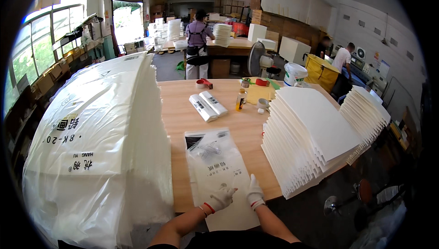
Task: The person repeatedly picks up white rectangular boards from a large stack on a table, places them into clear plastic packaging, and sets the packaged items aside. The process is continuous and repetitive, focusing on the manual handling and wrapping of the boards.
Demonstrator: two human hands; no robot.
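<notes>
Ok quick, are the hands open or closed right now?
Left hand: fingers partly bent, on the clear printed bag; can't tell if it's gripping.
Right hand: fingers fairly straight at the bag's right edge; can't tell if it's pinching.

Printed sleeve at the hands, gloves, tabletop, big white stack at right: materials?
Printed sleeve: looks like clear plastic film, glossy; see-through edge, wrinkles.
Gloves: probably knit fabric, matte; soft, close-fitting, red trim at the cuffs.
Tabletop: wood or wood-look laminate, smooth; tan, faintly grained, can't tell which.
White stack: likely heavy paper or thin card, matte; many thin sheet edges.
</notes>
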